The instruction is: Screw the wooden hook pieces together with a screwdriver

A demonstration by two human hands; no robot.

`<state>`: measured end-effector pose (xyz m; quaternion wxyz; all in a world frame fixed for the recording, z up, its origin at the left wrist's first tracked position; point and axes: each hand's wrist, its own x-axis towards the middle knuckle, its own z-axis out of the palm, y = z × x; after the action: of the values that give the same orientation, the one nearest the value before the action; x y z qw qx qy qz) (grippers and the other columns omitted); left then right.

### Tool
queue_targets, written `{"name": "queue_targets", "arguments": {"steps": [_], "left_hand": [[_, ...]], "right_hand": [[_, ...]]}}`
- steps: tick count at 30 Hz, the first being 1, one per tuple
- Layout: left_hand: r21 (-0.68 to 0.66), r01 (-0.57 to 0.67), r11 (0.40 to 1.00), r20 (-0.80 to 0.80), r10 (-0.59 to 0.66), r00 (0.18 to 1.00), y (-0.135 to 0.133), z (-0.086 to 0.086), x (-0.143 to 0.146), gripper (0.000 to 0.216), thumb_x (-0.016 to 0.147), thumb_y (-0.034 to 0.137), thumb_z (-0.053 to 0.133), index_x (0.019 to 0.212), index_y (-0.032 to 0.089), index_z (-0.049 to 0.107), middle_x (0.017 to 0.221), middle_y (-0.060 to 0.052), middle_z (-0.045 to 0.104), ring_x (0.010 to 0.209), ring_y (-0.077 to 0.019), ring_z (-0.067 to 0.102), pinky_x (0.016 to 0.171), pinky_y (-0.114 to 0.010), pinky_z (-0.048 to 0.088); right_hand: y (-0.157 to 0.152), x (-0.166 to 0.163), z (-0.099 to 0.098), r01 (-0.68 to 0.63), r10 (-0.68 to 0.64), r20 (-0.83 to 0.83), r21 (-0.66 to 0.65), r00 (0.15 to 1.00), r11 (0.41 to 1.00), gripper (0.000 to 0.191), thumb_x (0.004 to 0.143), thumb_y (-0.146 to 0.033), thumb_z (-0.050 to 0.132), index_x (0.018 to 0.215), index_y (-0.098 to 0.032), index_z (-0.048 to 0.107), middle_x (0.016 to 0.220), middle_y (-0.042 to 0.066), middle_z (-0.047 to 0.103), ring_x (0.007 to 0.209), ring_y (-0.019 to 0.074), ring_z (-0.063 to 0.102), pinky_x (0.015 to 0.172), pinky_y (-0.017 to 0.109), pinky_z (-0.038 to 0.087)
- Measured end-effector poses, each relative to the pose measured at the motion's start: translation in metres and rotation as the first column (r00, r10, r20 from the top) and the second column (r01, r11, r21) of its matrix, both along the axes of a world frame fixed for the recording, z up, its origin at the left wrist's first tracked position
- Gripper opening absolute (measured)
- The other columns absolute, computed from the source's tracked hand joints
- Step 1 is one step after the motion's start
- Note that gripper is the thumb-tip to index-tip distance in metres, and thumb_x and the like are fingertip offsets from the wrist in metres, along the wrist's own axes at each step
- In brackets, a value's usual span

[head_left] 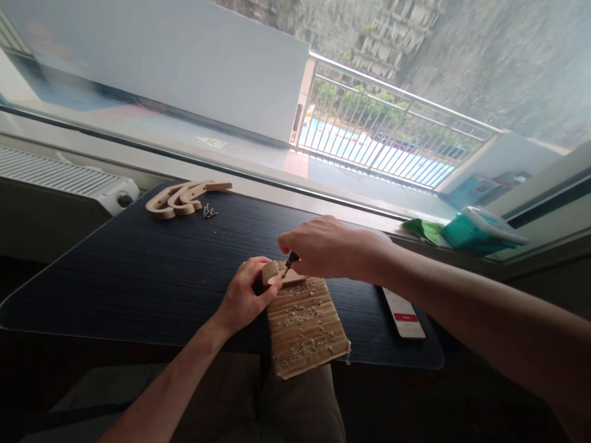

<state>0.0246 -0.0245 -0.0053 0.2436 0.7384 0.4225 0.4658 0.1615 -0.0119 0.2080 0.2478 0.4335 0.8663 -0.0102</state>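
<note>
My left hand point(244, 294) grips a small pale wooden piece point(277, 274) and holds it down on the far end of a corrugated cardboard sheet point(305, 326) strewn with wood shavings. My right hand point(323, 247) is closed round a small dark-tipped tool point(290, 262), whose point presses onto the top of the wooden piece. Both hands meet near the middle of a dark ribbed table point(138, 271).
Curved wooden hooks point(178, 198) and a few screws point(209, 213) lie at the table's far left. A phone point(403, 312) lies right of the cardboard. A teal box point(480, 231) and a green cloth point(425, 230) sit on the windowsill. A radiator point(64, 178) is at left.
</note>
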Motion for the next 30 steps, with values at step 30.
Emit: {"name": "queue_targets", "arguments": {"steps": [30], "left_hand": [[-0.034,-0.004,0.999,-0.026,0.004,1.000,0.000,0.002,0.000,0.013,0.079,0.022,0.061,0.091,0.022,0.057,0.104,-0.004,0.062,0.098,-0.0195,0.058,0.090,-0.036,0.048]], "right_hand": [[0.002,-0.007,-0.018,-0.189,0.189,-0.006,-0.023,0.982,0.982,0.016,0.084,-0.013,0.055,0.087,-0.013,0.071,0.082,0.010,0.071,0.078,0.0184,0.064,0.058,0.026,0.037]]}}
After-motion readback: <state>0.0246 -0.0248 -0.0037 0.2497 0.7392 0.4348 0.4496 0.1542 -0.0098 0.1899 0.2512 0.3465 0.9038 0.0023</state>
